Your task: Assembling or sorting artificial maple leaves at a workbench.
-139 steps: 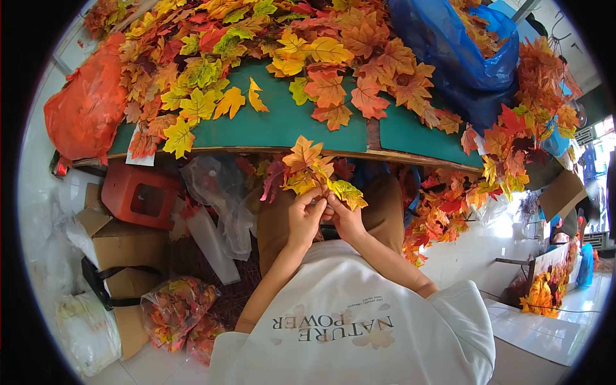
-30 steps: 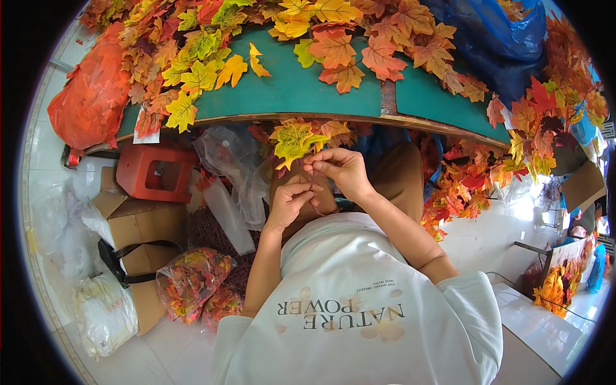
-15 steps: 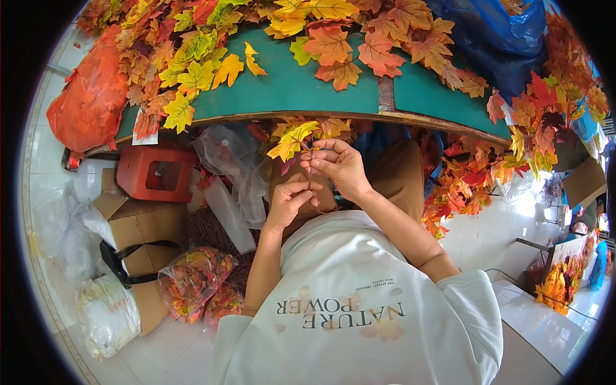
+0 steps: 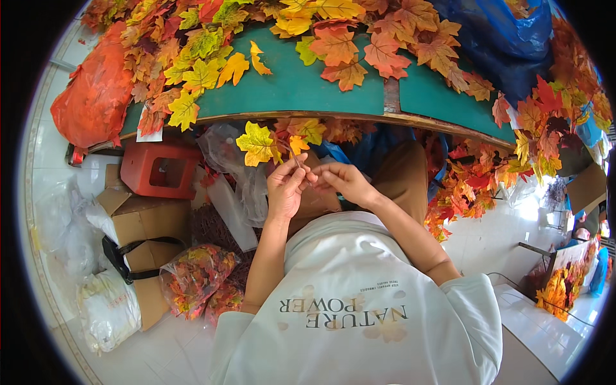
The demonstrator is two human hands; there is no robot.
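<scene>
Over my lap, my left hand [image 4: 286, 186] is closed in a pinch on the thin stem of an artificial maple leaf sprig. A yellow leaf [image 4: 256, 144] with reddish veins and a smaller orange-yellow leaf [image 4: 298, 145] rise above the fingers, below the table's edge. My right hand [image 4: 347, 182] comes in from the right with its fingers pressed together, its tips meeting the left fingertips near the stem's lower end. What the right fingertips pinch is too small and hidden to make out.
Piles of autumn leaves [image 4: 333, 46] lie on the green table [image 4: 289, 83] ahead. To the left are a red bag [image 4: 93, 86], a red plastic stool [image 4: 160, 170], a cardboard box [image 4: 151, 224] and a clear bag of leaves [image 4: 199, 279]. More leaves [image 4: 471, 179] hang at right.
The yellow leaf has swung left and turned its broad face to view. My left hand has risen to the stem's upper part, while my right hand has dropped lower beside it.
</scene>
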